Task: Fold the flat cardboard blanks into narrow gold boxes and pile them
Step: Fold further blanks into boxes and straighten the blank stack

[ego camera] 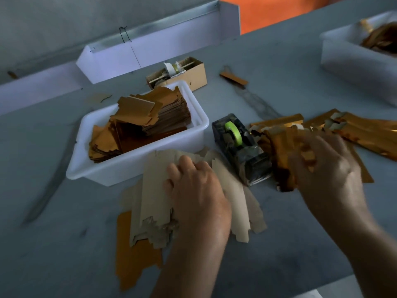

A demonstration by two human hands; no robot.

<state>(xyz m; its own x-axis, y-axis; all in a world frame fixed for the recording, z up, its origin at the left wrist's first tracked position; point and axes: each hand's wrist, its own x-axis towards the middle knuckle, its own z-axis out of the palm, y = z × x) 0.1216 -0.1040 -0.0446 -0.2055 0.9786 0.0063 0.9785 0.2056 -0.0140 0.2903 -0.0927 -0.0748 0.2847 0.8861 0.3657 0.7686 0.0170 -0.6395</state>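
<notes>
Left hand (193, 190) lies spread on the flat blanks (154, 190) at 6 o'clock on the tabletop (279, 244). Right hand (322, 166), blurry, seems to pinch a folded gold box (279, 147) by the pile (354, 132) at 3. The card looks light, stiff and slick, so I'd grab the long edges.

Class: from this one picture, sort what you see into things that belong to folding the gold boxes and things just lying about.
Belongs to the job:
- flat blanks under the left hand
- folded gold boxes by the right hand
- white tub of blanks

Probably just lying about:
- tape dispenser
- small brown carton
- far white tub
</notes>
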